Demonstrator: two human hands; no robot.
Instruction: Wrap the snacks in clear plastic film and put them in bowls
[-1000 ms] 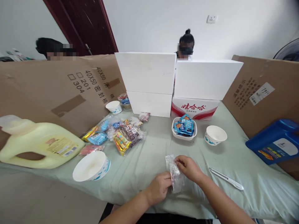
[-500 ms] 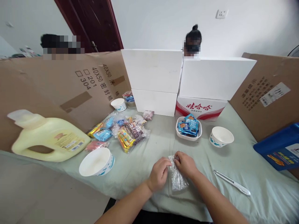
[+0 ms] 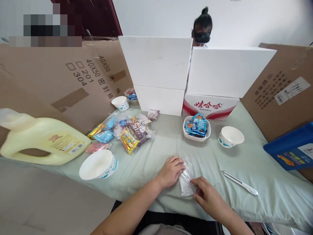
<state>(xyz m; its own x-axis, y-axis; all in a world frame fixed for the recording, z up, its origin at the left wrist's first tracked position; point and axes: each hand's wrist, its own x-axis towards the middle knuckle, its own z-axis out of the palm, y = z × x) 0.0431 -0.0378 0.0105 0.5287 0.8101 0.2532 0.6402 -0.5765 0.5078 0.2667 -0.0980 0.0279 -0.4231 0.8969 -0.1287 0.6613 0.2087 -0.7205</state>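
A clear, crinkled piece of plastic, perhaps a bag or bubble wrap [image 3: 186, 182], lies flat on the cloth-covered table in front of me. My left hand [image 3: 171, 171] rests on its upper left side, fingers stretched out and lying on it. At its lower right edge is my right hand [image 3: 207, 194], with the index fingertip touching the plastic and the thumb apart from the finger. To the right lies a slim white and grey utility knife [image 3: 239, 183]. Beyond my hands stands a white square bowl [image 3: 196, 138] holding several blue snack packets [image 3: 197, 127].
White paper bowls [image 3: 97, 166] [image 3: 231, 137] [image 3: 121, 103] stand around. Several snack packets [image 3: 137, 133] pile up at left, beside a yellow jug [image 3: 46, 137]. A blue container [image 3: 290, 147] is at right. White boxes [image 3: 158, 65] and cardboard [image 3: 61, 75] wall the table; a person [image 3: 202, 27] is behind.
My left hand has gone from the plastic's left edge onto its top. The right hand has slid down from the upper part to the lower right edge. My view has tilted down.
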